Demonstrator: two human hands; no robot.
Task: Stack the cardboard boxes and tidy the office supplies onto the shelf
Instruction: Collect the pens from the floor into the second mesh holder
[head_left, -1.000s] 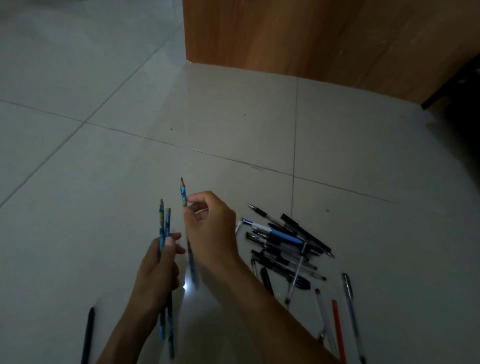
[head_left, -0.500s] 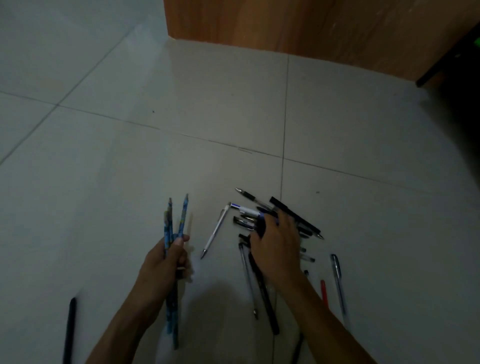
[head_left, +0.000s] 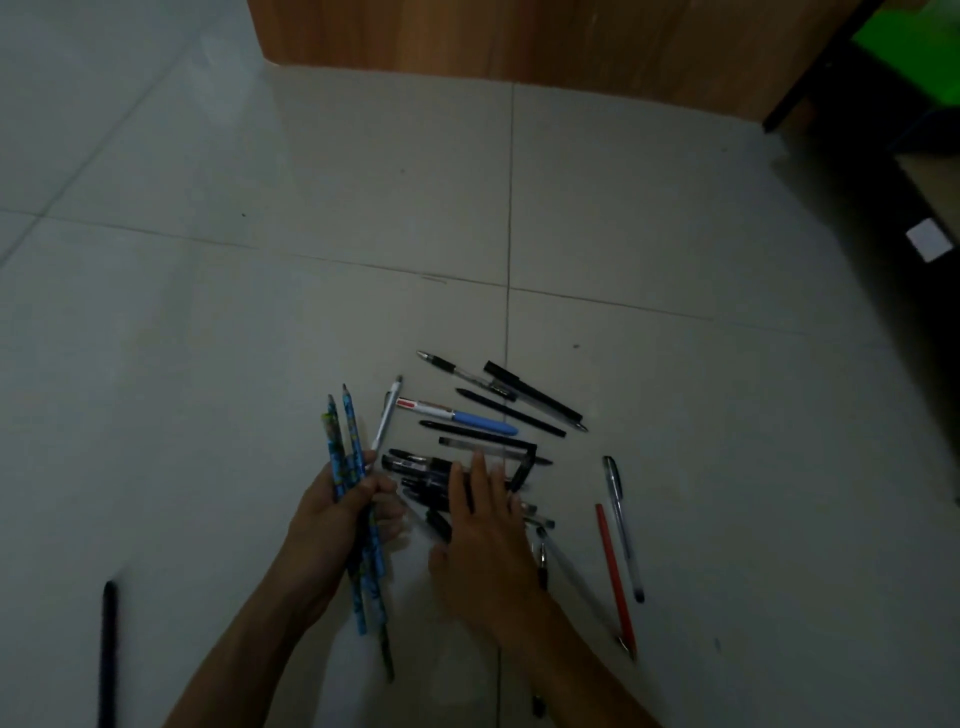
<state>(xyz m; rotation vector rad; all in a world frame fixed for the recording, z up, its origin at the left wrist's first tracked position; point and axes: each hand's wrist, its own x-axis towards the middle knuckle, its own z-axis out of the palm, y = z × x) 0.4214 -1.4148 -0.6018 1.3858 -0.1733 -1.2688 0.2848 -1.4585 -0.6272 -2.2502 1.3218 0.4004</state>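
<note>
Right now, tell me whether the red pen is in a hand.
No: the red pen lies on the floor, apart from the right hand and the left hand holding pencils.

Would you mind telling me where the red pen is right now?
In the head view, the red pen lies on the floor right of the right hand, just beside a clear pen.

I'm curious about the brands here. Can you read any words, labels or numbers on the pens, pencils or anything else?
No text is readable in this dim picture.
On the black pen by the right hand: pale print, too blurred to read.
On the blue patterned pencils in the left hand: pattern only, no legible words.
On the white card at the right edge: no marks legible.
</note>
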